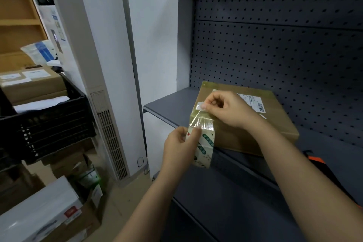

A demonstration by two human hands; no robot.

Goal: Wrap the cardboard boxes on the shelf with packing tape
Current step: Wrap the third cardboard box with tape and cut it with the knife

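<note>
- Your left hand (177, 144) is nearest you, just off the front edge of the shelf (169, 107). Its fingers are curled round the tape roll (204, 149), which is held on edge.
- A short strip of tape (200, 123) runs up and away from the roll.
- Your right hand (229, 110) pinches the strip's free end between thumb and forefinger, above the near left corner of the cardboard box (255, 131). Contact between the end and the box cannot be confirmed.
- The box lies flat at the shelf's front edge, label (253, 102) upward, extending right and rearward from both hands.
- Assessment: the right hand is nearer the box top, so the strip should be laid along that direction.
</note>
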